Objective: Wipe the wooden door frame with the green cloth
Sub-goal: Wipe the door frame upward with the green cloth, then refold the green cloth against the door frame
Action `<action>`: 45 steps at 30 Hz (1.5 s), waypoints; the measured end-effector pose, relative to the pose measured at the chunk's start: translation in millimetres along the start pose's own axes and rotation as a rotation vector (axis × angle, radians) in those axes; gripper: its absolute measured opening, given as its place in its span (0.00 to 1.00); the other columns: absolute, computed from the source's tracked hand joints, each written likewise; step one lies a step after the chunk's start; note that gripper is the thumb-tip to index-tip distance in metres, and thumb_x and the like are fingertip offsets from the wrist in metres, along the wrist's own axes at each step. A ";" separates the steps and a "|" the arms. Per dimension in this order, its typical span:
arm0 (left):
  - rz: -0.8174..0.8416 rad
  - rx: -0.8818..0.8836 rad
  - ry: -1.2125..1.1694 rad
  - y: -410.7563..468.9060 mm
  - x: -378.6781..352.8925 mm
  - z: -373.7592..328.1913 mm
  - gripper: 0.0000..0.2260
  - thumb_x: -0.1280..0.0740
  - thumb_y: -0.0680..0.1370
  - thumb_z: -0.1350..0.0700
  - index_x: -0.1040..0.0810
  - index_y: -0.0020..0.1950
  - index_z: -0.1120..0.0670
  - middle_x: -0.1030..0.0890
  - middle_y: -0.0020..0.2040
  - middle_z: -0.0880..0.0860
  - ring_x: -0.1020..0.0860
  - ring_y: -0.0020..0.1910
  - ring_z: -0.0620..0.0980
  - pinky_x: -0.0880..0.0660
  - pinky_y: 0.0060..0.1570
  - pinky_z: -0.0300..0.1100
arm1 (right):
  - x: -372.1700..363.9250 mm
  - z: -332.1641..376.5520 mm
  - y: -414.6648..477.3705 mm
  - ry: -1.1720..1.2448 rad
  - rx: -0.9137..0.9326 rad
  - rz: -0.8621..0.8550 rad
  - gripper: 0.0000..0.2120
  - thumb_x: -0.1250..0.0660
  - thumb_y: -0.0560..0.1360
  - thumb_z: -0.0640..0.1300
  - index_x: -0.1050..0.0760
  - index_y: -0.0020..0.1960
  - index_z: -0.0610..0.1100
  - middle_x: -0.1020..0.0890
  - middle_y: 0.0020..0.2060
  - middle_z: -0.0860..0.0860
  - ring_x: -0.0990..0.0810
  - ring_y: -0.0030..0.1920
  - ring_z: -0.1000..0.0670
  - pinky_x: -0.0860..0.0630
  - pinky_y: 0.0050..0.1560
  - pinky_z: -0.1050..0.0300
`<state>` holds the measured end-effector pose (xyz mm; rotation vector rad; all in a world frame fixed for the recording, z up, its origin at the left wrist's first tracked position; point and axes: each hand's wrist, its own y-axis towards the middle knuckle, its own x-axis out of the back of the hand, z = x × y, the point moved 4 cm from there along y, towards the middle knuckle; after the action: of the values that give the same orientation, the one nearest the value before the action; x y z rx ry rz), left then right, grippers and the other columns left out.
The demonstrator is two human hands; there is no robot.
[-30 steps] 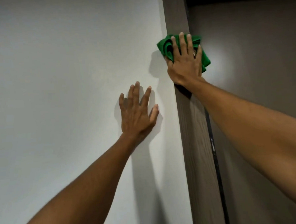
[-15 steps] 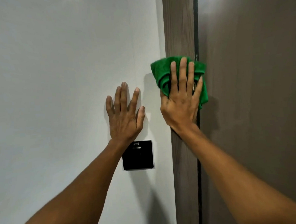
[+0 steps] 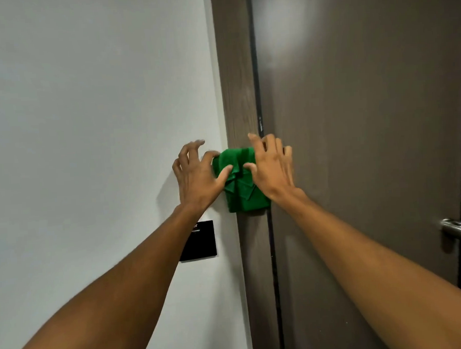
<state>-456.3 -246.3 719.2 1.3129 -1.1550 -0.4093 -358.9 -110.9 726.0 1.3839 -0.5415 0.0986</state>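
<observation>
The green cloth (image 3: 242,189) is bunched against the brown wooden door frame (image 3: 236,75), a vertical strip between the white wall and the door. My left hand (image 3: 197,176) has come over from the wall, with its thumb and index finger pinching the cloth's left side. My right hand (image 3: 273,169) presses on the cloth's right side with its thumb, fingers spread over the frame's edge and the door. The cloth's upper right part is hidden under my right hand.
A white wall (image 3: 88,128) fills the left. A black wall switch plate (image 3: 201,242) sits just below my left forearm. The dark brown door (image 3: 369,140) is shut, with a metal handle (image 3: 456,229) at the right edge.
My right hand has slid the cloth down the frame. My left hand has left the wall and moved right onto the cloth. The view has tilted lower, so the door handle now shows.
</observation>
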 end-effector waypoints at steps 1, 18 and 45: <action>0.028 -0.010 -0.002 -2.8 1.1 -2.3 0.19 0.31 0.74 0.41 0.23 0.61 0.48 0.31 0.72 0.52 0.40 0.74 0.54 0.41 0.69 0.53 | 2.6 -0.6 -0.5 -0.042 0.003 0.037 0.22 0.31 0.75 0.51 0.30 0.65 0.45 0.27 0.57 0.44 0.28 0.56 0.44 0.34 0.52 0.51; 0.326 -0.080 -0.661 -133.7 -88.7 -134.2 0.12 0.34 0.78 0.53 0.33 0.59 0.47 0.23 0.50 0.43 0.21 0.47 0.49 0.24 0.46 0.48 | 35.1 -153.7 -184.6 0.885 -0.761 0.201 0.18 0.26 0.72 0.52 0.30 0.56 0.48 0.15 0.49 0.42 0.14 0.44 0.43 0.16 0.47 0.42; 2.018 -0.250 -0.620 -748.9 -342.5 -421.4 0.29 0.38 0.77 0.63 0.39 0.78 0.56 0.52 0.81 0.50 0.40 0.77 0.54 0.37 0.74 0.50 | 99.9 -358.9 -843.6 0.170 -2.148 0.453 0.18 0.29 0.71 0.32 0.24 0.60 0.40 0.19 0.58 0.39 0.20 0.56 0.43 0.25 0.63 0.48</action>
<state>10.6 39.7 -26.3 -0.6345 -2.1932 0.5942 155.7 34.0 -25.4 -0.8366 -0.4479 -0.0330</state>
